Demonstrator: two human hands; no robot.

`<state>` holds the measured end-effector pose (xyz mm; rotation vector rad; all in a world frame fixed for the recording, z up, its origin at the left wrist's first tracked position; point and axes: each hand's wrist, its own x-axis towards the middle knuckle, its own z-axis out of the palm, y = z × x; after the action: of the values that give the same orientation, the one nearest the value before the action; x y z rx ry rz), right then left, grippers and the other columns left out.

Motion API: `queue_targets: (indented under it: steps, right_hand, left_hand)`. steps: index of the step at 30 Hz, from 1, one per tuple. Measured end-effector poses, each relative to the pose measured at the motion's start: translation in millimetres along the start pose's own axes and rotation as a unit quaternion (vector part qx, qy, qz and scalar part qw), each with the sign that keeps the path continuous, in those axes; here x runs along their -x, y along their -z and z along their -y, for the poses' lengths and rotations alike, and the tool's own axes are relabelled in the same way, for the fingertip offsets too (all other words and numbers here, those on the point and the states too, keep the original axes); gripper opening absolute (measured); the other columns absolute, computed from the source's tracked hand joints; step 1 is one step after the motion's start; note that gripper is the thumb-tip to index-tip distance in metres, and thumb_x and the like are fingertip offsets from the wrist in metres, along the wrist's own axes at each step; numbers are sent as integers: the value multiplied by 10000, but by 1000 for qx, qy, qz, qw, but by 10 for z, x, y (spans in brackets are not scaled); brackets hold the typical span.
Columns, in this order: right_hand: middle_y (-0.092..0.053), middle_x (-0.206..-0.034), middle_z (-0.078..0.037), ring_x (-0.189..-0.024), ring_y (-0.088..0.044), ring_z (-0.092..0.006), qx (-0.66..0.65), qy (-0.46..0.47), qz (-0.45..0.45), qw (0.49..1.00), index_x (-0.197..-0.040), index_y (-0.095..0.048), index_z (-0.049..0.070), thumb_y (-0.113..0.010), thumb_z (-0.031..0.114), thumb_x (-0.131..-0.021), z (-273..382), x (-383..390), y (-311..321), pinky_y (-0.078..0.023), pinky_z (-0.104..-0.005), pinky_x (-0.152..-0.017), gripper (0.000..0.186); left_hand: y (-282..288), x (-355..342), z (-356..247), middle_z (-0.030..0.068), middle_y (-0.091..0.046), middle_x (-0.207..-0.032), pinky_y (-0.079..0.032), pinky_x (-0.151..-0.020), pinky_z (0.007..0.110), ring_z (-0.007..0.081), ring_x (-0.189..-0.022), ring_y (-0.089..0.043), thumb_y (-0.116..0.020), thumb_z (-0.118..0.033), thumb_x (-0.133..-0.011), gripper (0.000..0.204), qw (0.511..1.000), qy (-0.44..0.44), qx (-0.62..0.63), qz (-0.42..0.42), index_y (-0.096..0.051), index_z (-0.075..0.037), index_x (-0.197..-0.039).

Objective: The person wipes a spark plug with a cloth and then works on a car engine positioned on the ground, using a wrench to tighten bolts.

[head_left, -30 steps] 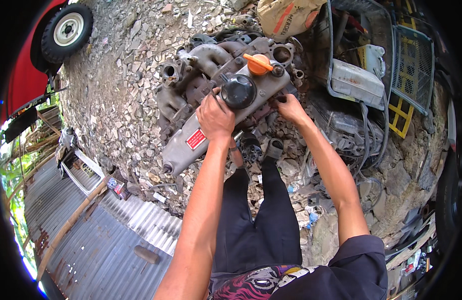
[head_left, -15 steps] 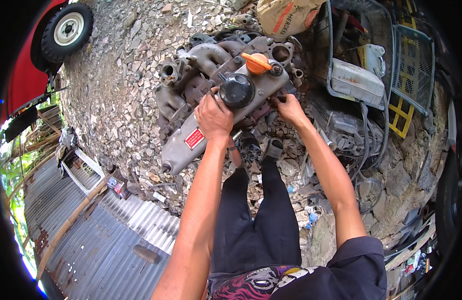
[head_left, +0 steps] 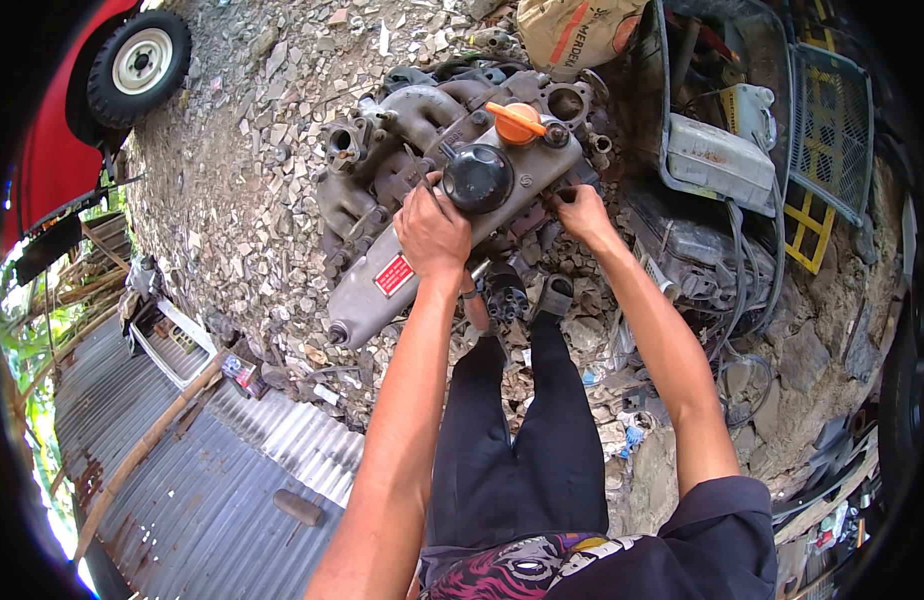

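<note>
A grey valve cover (head_left: 367, 305) with a red label sits on a rusty, dirty engine head (head_left: 392, 180) with curved manifold pipes on its far side. On the cover are an orange filler cap (head_left: 518, 122) and a round black canister (head_left: 478, 179). My left hand (head_left: 434, 226) is closed over the middle of the cover, beside the canister, its thumb side hiding part of the edge. My right hand (head_left: 584, 214) has its fingers curled at the near right edge of the engine head, under the cover's side; what they grip is hidden.
Broken stone and tile (head_left: 252, 200) cover the ground. At right stand a grey bin of parts (head_left: 665, 150), a mesh crate (head_left: 827, 130) and cables (head_left: 737, 260). A paper sack (head_left: 572, 40) is behind. Corrugated sheets (head_left: 197, 470) lie left; a red vehicle's wheel (head_left: 142, 62) is far left.
The whole view has shifted slightly, with the scene a little further right. Both hands keep their places on the engine head.
</note>
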<state>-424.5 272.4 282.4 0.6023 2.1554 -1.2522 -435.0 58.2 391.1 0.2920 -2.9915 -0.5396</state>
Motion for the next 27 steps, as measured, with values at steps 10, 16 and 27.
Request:
queue_targets:
  steps: [10, 16, 27]
  right_hand:
    - [-627, -636, -100, -607, -581, -172, -161, -94, 61, 981, -845, -730, -39, -764, 322, -840, -27, 45, 19, -477, -359, -622, 363]
    - [-589, -605, -62, -582, -510, -128, -103, -45, 31, 993, -853, -736, -34, -755, 307, -857, -9, 60, 15, -434, -338, -578, 342]
    - [-666, -682, -129, -642, -615, -197, -67, -33, 22, 997, -828, -731, -8, -756, 333, -843, -5, 46, 0, -488, -370, -628, 343]
  left_hand:
    - [13, -1, 1, 178, -695, -1017, -455, -883, 453, 353, -999, -644, -466, -172, -988, 253, 1000, -16, 13, -13, -649, -59, -1121]
    - [19, 2, 8, 182, -694, -1022, -456, -881, 454, 357, -1003, -643, -470, -171, -984, 257, 1000, -18, 17, -15, -648, -52, -1126]
    - [16, 5, 2, 189, -694, -1026, -458, -882, 458, 365, -1003, -642, -468, -168, -985, 262, 1000, -19, 13, -13, -644, -44, -1133]
